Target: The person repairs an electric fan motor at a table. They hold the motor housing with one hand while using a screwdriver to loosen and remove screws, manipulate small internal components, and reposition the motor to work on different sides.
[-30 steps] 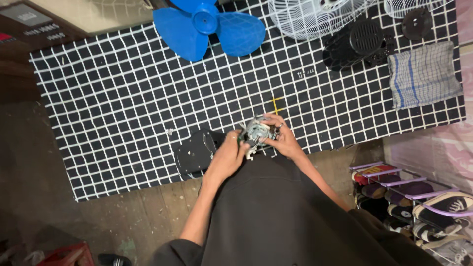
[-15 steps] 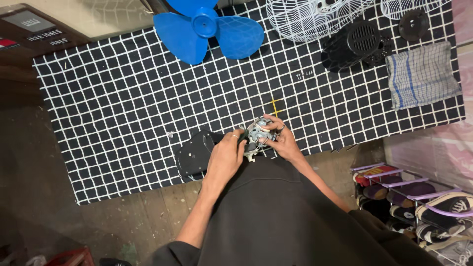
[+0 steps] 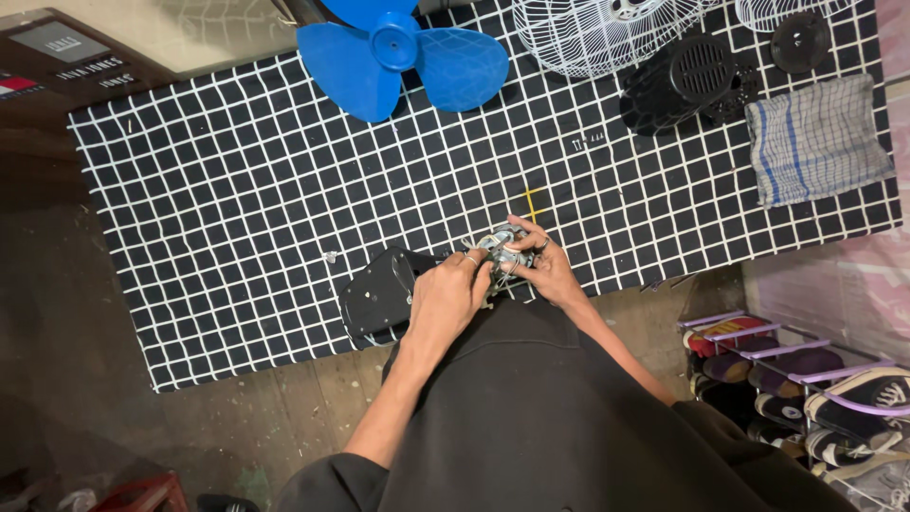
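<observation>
- Both hands meet on a small metal motor (image 3: 500, 248) at the near edge of the surface (image 3: 237, 218); the grip of each hand is closed on it.
- The left hand (image 3: 445, 299) comes in from the near left, its fingers curled over the motor's left and top side.
- The right hand (image 3: 545, 270) holds the motor's right side, thumb and fingers pinched against the metal; whether it also holds a small part or tool, I cannot tell.
- The motor sits between the two hands, just ahead of the person's body, and both hands are equally close to it. Its long axis cannot be read, as the fingers cover much of it.
- A black housing (image 3: 379, 294) lies just left of the left hand, touching or nearly touching the motor.
- A short yellow piece (image 3: 531, 201) lies just beyond the motor.
- Well apart, at the far side: a blue fan blade (image 3: 403, 52), a white grille (image 3: 597, 33), a black rear cover (image 3: 687, 81), a small black cap (image 3: 799, 40) and a checked cloth (image 3: 815, 140).
- A shoe rack (image 3: 806, 379) stands on the floor to the right.
</observation>
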